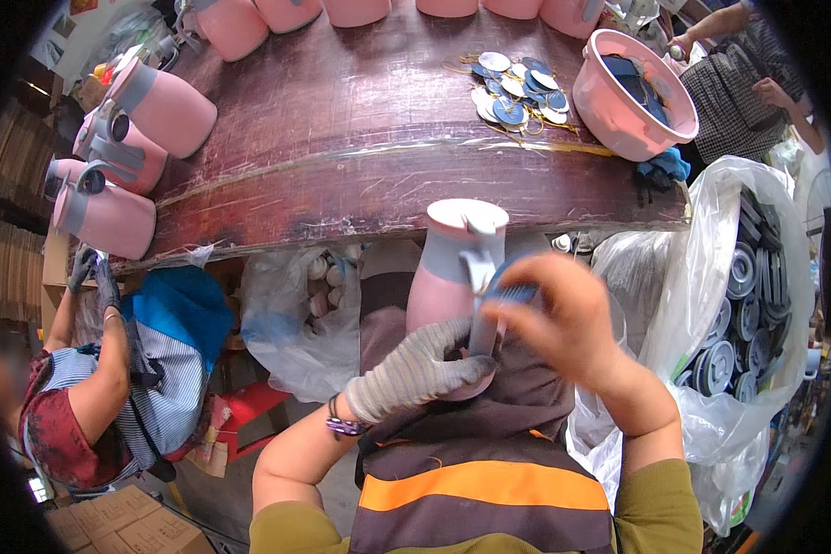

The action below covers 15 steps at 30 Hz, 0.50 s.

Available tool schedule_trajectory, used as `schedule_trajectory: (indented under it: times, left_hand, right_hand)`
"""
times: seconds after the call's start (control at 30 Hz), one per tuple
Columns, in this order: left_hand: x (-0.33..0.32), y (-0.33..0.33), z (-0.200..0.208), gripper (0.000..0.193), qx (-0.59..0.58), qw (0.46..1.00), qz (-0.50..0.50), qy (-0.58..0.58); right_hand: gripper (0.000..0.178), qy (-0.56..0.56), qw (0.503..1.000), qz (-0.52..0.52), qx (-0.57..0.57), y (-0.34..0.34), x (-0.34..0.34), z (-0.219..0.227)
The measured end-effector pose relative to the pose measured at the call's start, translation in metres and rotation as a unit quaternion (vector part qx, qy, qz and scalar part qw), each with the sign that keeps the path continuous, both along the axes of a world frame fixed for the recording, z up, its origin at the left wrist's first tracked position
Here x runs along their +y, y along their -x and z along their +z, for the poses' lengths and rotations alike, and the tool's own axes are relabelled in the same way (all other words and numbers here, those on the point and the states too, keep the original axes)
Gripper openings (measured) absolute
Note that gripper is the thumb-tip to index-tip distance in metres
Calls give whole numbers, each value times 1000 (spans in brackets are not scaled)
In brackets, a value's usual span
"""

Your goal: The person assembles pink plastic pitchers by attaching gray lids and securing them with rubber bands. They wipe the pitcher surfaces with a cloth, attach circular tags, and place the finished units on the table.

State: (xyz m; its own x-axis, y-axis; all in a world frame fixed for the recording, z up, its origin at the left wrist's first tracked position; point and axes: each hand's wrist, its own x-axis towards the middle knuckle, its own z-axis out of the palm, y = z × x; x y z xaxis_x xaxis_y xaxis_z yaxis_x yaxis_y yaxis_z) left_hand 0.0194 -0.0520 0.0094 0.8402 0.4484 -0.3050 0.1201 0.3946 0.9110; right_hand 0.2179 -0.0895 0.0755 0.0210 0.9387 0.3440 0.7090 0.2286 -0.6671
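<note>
A pink jug (pixel 431 294) with a grey neck, a white mouth and a grey handle stands upright on my lap, just in front of the table edge. Wrapped around its lower body and handle is my left hand (pixel 425 367), in a pale knitted glove. My right hand (pixel 559 309) is bare and blurred by motion. Its curled fingers are at the upper part of the handle, around a blue-grey piece (pixel 519 288) whose exact kind I cannot make out.
More pink jugs (pixel 171 111) line the table's left and far edges. Round tags with strings (pixel 517 92) lie beside a pink basin (pixel 609 111) of dark pieces. A plastic bag (pixel 683 277) of grey lids stands at right. Co-workers are at left (pixel 111 379) and far right.
</note>
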Motion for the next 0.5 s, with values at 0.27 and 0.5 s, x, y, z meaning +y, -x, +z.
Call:
schedule_trajectory:
  times: [0.27,0.5]
  left_hand:
    - [3,37,41,23,60,997,-31,23]
    - [81,72,91,33,-54,922,323,-207]
  right_hand:
    - [19,197,854,-45,480,-53,29,-55]
    - [21,260,836,11,482,-31,26,-58]
